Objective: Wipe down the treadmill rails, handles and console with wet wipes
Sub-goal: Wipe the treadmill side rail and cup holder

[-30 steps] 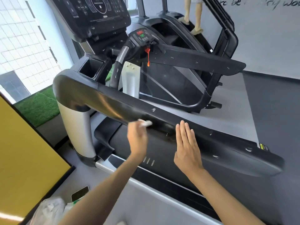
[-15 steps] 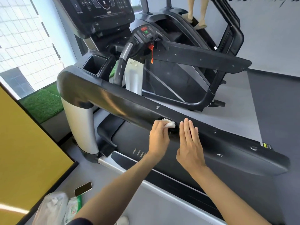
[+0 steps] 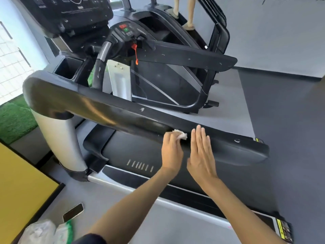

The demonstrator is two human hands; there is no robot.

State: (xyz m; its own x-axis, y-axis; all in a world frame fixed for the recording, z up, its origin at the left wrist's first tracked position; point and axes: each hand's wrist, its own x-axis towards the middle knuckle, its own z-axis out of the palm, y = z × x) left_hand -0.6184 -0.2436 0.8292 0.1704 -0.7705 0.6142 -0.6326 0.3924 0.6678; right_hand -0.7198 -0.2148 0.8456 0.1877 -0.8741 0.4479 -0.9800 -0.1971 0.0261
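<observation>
Some of the wet wipe (image 3: 180,135) hides inside the gripping left hand (image 3: 171,153).

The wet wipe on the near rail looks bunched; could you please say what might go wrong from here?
1. The left hand pinches the wet wipe into a small wad, so it may miss strips of the near rail.
2. The right hand is held flat beside it and could block the stroke or leave prints.
3. The phone on the floor could be stepped on.
</observation>
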